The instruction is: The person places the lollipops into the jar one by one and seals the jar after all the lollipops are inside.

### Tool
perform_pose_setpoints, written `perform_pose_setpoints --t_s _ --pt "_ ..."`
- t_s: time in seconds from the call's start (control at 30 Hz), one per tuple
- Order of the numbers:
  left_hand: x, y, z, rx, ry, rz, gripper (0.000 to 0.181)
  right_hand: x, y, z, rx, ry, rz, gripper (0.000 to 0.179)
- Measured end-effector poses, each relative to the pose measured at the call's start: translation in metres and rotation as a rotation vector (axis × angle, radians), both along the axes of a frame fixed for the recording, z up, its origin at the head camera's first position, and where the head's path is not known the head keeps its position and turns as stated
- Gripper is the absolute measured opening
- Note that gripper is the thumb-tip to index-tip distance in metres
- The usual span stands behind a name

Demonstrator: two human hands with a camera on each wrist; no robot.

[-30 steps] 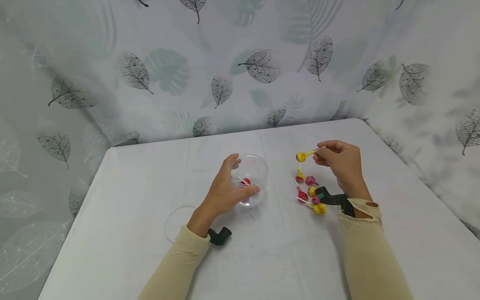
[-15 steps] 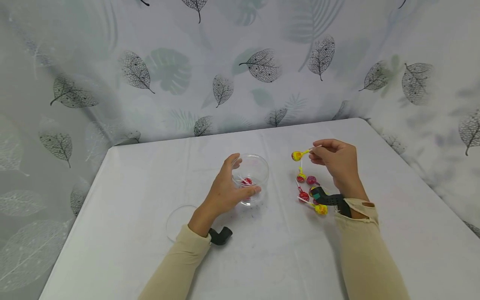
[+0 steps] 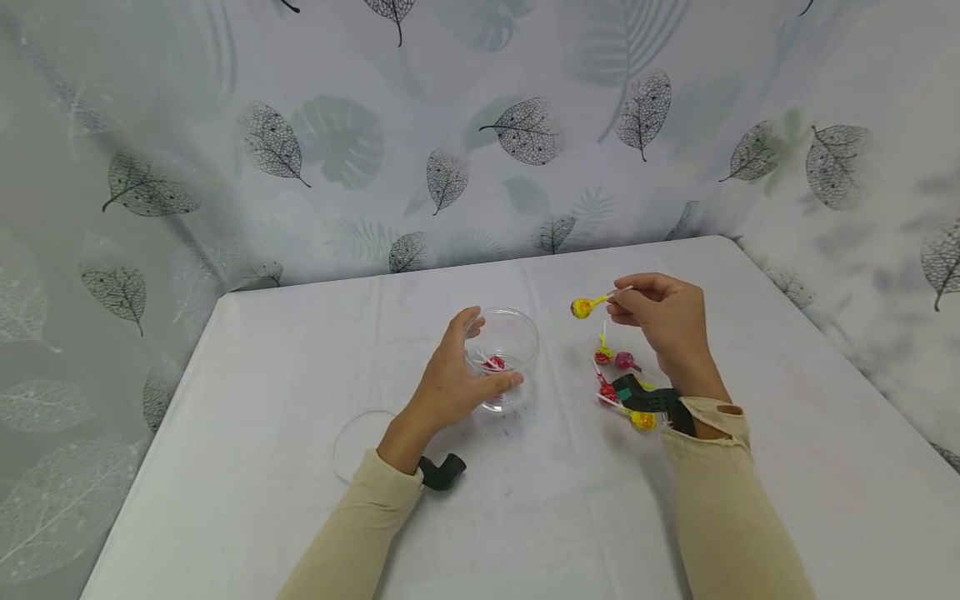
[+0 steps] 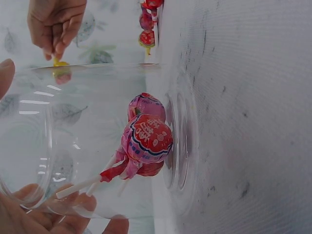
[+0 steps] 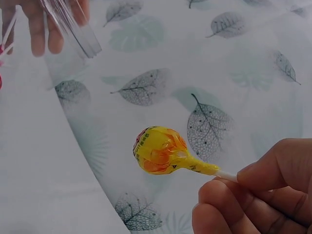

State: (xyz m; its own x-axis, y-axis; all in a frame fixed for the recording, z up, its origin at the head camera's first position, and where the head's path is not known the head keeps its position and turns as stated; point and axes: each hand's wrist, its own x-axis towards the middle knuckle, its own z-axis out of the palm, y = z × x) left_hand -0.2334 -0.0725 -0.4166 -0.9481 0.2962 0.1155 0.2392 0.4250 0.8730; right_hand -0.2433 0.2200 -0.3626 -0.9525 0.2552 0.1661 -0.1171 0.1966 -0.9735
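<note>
Head view: a clear jar (image 3: pixel 527 350) is stood upright on a white table (image 3: pixel 262 417), its side wrapped by the thumb and fingers of the left hand (image 3: pixel 453 377). To the right of the jar, a yellow lollipop (image 3: pixel 581 308) is held in the air, its stick pinched by the right hand (image 3: pixel 666 321). Several loose lollipops (image 3: pixel 607 392) are spread on the table, also right of the jar. A clear disc (image 3: pixel 352 442), partly covered by the left arm, is laid to the near left of the jar. Behind the jar, a leaf-patterned backdrop (image 3: pixel 337 142) is hung.

Left wrist view: red and pink lollipops (image 4: pixel 148 139) are gathered at the jar's base, their white sticks slanted towards its wall.

Right wrist view: the yellow lollipop's white stick is gripped between thumb and finger, with its wrapped head well apart from the jar.
</note>
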Motion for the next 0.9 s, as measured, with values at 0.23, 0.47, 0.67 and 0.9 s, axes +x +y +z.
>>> perform_pose_setpoints --t_s 0.23,0.47,0.67,0.9 --pt "-0.001 -0.001 0.000 0.002 -0.001 0.004 0.104 -0.001 -0.011 0.006 -0.023 0.046 0.036 0.016" --pt "0.000 -0.001 0.001 -0.005 0.009 -0.003 0.105 0.001 -0.024 0.012 -0.052 0.087 0.057 0.015" --pt "0.000 0.000 0.001 -0.015 0.010 0.002 0.105 0.003 -0.034 0.016 -0.072 0.096 0.066 0.015" --pt "0.000 0.001 0.001 -0.025 0.003 0.006 0.106 0.007 -0.040 0.018 -0.033 0.104 0.063 0.017"
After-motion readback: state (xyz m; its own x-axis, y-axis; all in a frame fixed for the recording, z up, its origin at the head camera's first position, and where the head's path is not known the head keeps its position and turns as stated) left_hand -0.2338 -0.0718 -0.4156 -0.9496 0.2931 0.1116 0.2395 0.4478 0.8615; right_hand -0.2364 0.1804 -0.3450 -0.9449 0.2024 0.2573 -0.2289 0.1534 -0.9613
